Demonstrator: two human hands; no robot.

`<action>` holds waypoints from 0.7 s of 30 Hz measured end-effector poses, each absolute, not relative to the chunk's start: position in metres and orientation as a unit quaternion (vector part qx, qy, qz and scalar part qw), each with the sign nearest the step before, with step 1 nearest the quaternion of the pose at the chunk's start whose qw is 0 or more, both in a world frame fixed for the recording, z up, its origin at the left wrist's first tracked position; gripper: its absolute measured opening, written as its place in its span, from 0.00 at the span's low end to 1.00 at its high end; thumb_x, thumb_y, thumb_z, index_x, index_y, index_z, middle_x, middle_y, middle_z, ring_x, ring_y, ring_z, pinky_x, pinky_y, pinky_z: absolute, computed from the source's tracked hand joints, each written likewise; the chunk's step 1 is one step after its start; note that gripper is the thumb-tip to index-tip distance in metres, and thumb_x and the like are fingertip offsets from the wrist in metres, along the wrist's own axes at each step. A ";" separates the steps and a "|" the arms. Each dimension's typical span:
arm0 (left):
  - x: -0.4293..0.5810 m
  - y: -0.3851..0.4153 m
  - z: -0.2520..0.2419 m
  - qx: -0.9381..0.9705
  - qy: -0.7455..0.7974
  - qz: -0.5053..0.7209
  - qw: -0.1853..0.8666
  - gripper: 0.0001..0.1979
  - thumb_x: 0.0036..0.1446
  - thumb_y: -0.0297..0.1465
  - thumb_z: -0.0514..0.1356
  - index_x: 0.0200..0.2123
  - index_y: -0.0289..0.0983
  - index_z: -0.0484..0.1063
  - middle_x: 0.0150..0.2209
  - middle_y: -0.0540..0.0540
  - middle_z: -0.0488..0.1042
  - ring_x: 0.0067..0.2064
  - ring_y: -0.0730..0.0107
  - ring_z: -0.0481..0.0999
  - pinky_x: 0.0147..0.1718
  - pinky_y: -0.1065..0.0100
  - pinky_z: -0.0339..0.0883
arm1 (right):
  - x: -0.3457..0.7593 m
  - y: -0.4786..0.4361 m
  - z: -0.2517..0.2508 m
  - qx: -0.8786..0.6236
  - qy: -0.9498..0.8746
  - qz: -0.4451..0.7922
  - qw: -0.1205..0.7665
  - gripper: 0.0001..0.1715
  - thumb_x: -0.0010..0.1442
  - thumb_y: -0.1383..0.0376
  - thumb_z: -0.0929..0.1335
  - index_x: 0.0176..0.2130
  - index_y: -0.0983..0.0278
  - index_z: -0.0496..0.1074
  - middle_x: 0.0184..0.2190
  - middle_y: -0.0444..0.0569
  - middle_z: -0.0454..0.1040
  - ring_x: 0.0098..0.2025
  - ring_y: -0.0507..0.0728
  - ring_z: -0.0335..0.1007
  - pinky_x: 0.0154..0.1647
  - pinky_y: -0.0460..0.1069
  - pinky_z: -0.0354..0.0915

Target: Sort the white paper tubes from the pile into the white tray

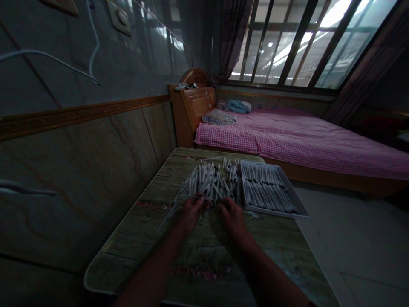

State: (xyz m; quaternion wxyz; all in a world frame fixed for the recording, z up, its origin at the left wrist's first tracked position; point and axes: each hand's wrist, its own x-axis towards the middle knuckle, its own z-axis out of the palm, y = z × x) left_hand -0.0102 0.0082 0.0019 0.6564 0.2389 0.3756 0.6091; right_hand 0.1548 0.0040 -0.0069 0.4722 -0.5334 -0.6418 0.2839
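A loose pile of slim white sticks, like pens (207, 177), lies on the wood-patterned table (198, 251). My left hand (192, 209) is at the near side of the pile, its fingers closed round a white stick that lies crosswise. Just right of it, my right hand (229, 211) has its fingers curled down at the pile's near edge; what they hold, if anything, is too dark and small to name. To the right of the pile stands a shallow white box (302, 209) with similar sticks laid side by side in two rows.
Behind the table is a bed with a pink checked sheet (297, 132) and a wooden headboard (191, 111). A marble-patterned wall (79, 187) runs along the left, with loose cables (64, 64). Tiled floor (348, 230) shows at the right.
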 end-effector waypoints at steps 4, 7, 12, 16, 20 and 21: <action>-0.007 0.005 0.003 0.252 0.373 0.603 0.659 0.21 0.39 0.33 0.75 0.35 0.34 0.72 0.32 0.46 0.82 0.33 0.68 0.82 0.34 0.70 0.74 | 0.152 0.002 0.000 -0.528 -0.620 0.313 0.488 0.10 0.56 0.61 0.66 0.33 0.64 0.74 0.29 0.47 0.77 0.32 0.56 0.71 0.35 0.48 0.64; -0.006 0.004 0.005 0.264 0.374 0.596 0.659 0.21 0.39 0.34 0.75 0.35 0.34 0.72 0.33 0.45 0.82 0.34 0.67 0.82 0.34 0.69 0.74 | 0.152 0.000 0.004 -0.522 -0.616 0.326 0.491 0.10 0.55 0.61 0.66 0.32 0.63 0.75 0.28 0.47 0.77 0.31 0.56 0.72 0.34 0.48 0.64; -0.005 0.004 0.007 0.268 0.383 0.588 0.660 0.22 0.36 0.35 0.76 0.34 0.34 0.72 0.32 0.45 0.82 0.34 0.66 0.81 0.35 0.68 0.75 | 0.153 0.000 0.003 -0.513 -0.622 0.325 0.495 0.11 0.55 0.61 0.65 0.34 0.63 0.75 0.29 0.47 0.78 0.32 0.56 0.73 0.34 0.48 0.66; -0.004 0.004 0.007 0.275 0.392 0.588 0.652 0.24 0.34 0.37 0.76 0.33 0.34 0.73 0.31 0.45 0.81 0.33 0.66 0.81 0.35 0.68 0.74 | 0.155 0.000 0.001 -0.500 -0.653 0.283 0.494 0.10 0.56 0.62 0.65 0.34 0.62 0.76 0.30 0.48 0.78 0.33 0.56 0.72 0.36 0.48 0.66; -0.004 0.003 0.007 0.297 0.397 0.580 0.646 0.24 0.35 0.38 0.76 0.33 0.34 0.72 0.32 0.45 0.82 0.34 0.65 0.82 0.35 0.67 0.74 | 0.156 0.000 0.001 -0.497 -0.660 0.271 0.494 0.10 0.57 0.62 0.65 0.33 0.62 0.76 0.30 0.47 0.78 0.33 0.55 0.72 0.36 0.47 0.66; -0.004 0.003 0.007 0.299 0.396 0.579 0.647 0.24 0.36 0.38 0.75 0.34 0.34 0.72 0.32 0.44 0.82 0.34 0.65 0.82 0.35 0.67 0.74 | 0.156 0.000 0.002 -0.499 -0.654 0.278 0.496 0.10 0.57 0.62 0.65 0.33 0.62 0.76 0.30 0.47 0.78 0.33 0.55 0.72 0.36 0.47 0.66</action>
